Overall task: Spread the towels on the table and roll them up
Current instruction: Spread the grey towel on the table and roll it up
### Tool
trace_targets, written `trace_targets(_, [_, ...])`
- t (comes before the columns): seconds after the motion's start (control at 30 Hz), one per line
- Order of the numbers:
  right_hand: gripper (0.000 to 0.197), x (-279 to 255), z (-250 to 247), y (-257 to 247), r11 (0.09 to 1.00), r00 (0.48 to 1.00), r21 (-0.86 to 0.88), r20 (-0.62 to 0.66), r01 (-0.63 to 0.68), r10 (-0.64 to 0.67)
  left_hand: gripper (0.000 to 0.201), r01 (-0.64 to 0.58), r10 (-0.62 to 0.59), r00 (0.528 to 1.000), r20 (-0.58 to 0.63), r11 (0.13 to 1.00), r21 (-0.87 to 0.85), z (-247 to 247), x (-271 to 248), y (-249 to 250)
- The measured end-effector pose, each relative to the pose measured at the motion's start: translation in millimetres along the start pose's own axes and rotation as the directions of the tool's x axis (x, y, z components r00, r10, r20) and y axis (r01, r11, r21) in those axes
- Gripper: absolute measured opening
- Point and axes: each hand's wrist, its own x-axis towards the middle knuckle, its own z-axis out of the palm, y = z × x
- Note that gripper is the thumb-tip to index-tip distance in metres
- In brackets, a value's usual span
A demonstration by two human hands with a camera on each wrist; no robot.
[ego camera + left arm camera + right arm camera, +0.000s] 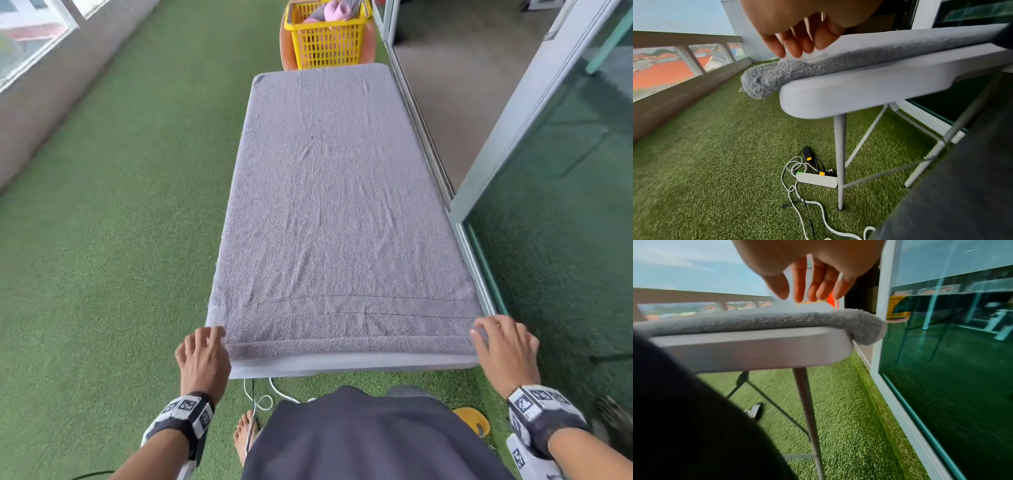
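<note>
A grey towel [335, 205] lies spread flat along the whole white folding table [342, 366], and its near hem sits just inside the table's near edge. My left hand [205, 346] is at the near left corner, its relaxed fingers [797, 47] touching the top of the towel [859, 55] where it overhangs the table [859, 91]. At the near right corner my right hand [503, 342] hovers with straight fingers [812, 288] just over the towel [777, 318], holding nothing. The table edge [756, 350] shows below.
A yellow basket [327, 41] holding pink and grey towels [334, 10] stands beyond the far end. A glass door and frame [565, 205] run close along the right side. A power strip [817, 179] and cables lie on the green turf by the near left leg.
</note>
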Motion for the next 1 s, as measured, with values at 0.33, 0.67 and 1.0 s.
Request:
trace_targets(0.33, [0.034,-15.0,21.4,-8.6,0.973,0.990,0.202,0.066,0.112,-0.128,0.035,-0.256,0.260,0.966,0.017,0.960,-0.112,0.7,-7.1,-6.0])
trace_targets(0.67, [0.015,21.9,-0.2,-19.9,0.997,0.982,-0.055,0.186,0.046,-0.035,0.015,-0.132,0.124,0.974,0.191,0.991,0.032,-4.0,21.5,2.6])
trace_targets(1.0, [0.034,9.5,16.2,-23.8,0.986,0.972,0.050,0.170,0.158,-0.164,0.029,-0.181,0.192,0.976,0.103,0.978,-0.105,12.3,13.6,11.9])
